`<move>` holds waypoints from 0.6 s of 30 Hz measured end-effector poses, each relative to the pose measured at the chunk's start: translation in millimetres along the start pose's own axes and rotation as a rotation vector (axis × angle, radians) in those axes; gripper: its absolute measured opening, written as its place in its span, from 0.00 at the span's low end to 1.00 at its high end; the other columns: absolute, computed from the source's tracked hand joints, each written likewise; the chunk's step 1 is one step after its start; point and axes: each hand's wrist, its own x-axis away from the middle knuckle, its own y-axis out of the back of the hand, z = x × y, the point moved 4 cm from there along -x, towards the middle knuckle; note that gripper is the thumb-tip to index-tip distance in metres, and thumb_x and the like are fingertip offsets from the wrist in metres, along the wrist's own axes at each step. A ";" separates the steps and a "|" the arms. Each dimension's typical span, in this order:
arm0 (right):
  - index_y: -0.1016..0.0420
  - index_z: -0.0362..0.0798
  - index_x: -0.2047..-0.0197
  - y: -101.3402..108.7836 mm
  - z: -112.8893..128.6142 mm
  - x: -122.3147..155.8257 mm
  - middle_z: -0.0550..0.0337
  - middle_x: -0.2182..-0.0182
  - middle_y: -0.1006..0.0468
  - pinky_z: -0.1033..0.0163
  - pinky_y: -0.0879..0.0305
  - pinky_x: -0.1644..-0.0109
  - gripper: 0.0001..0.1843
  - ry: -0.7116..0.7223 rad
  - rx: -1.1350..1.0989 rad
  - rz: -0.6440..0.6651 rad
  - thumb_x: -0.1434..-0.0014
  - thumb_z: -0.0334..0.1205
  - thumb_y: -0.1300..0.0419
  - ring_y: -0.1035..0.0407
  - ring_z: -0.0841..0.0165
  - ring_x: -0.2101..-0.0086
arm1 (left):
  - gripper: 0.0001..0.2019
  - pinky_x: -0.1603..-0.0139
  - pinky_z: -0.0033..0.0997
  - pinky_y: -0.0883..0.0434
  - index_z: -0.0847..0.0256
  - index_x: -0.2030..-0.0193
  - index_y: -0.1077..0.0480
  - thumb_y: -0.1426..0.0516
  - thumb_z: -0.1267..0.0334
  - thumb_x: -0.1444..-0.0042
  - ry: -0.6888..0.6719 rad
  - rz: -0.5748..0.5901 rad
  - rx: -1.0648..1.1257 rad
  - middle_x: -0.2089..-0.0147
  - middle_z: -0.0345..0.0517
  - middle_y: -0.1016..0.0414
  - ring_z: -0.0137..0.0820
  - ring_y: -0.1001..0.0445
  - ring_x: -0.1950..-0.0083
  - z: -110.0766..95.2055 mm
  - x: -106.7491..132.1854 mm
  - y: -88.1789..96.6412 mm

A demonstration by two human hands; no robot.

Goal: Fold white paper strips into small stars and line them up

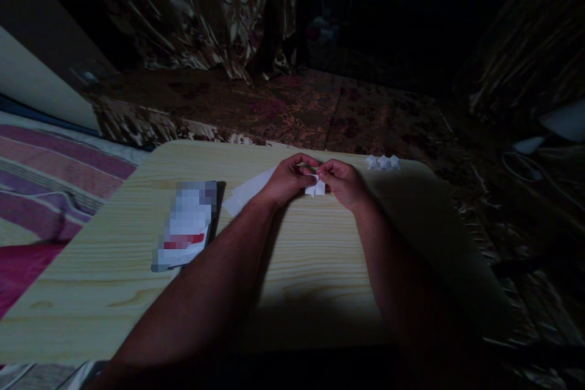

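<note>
My left hand (287, 180) and my right hand (343, 183) meet over the far middle of a light wooden table (297, 274). Both pinch one small white folded paper piece (315, 186) between their fingertips, just above the tabletop. A long white paper strip (247, 193) trails from under my left hand toward the left. Three small white folded paper stars (382, 162) lie in a row near the table's far right edge, a little beyond my right hand.
A phone or card-like object with a blurred face (187, 225) lies on the table's left part. A striped pink and purple cloth (50, 183) is at left. Patterned brown fabric (297, 109) covers the floor beyond, with a white cable (525, 164) at right.
</note>
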 end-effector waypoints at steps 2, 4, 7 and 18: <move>0.27 0.48 0.67 0.1 0.2 0.2 0.63 0.71 0.24 0.64 0.32 0.69 0.17 -0.002 0.005 -0.004 0.55 0.49 0.30 0.31 0.71 0.72 | 0.20 0.72 0.25 0.34 0.62 0.57 0.30 0.36 0.70 0.60 -0.004 0.006 -0.006 0.74 0.38 0.27 0.25 0.30 0.76 -0.3 -0.1 -0.1; 0.27 0.48 0.67 -0.5 0.7 0.7 0.63 0.71 0.24 0.64 0.32 0.70 0.16 -0.001 -0.004 0.005 0.54 0.49 0.30 0.31 0.71 0.73 | 0.19 0.72 0.25 0.35 0.62 0.58 0.31 0.36 0.70 0.60 -0.003 0.010 -0.009 0.74 0.38 0.27 0.25 0.31 0.77 -0.3 -0.2 -0.1; 0.26 0.47 0.67 -1.7 1.8 1.4 0.62 0.71 0.24 0.65 0.32 0.70 0.15 0.011 -0.021 0.024 0.53 0.47 0.31 0.31 0.71 0.72 | 0.19 0.73 0.25 0.35 0.62 0.58 0.31 0.36 0.71 0.60 -0.005 0.015 -0.007 0.75 0.38 0.27 0.25 0.31 0.77 0.0 -0.4 0.1; 0.28 0.47 0.68 -3.0 2.3 1.8 0.63 0.71 0.27 0.67 0.35 0.70 0.16 0.008 -0.001 0.026 0.53 0.48 0.31 0.33 0.72 0.73 | 0.21 0.72 0.25 0.34 0.62 0.58 0.33 0.35 0.71 0.61 0.025 0.010 -0.014 0.76 0.35 0.29 0.24 0.31 0.77 -1.2 -0.3 -0.5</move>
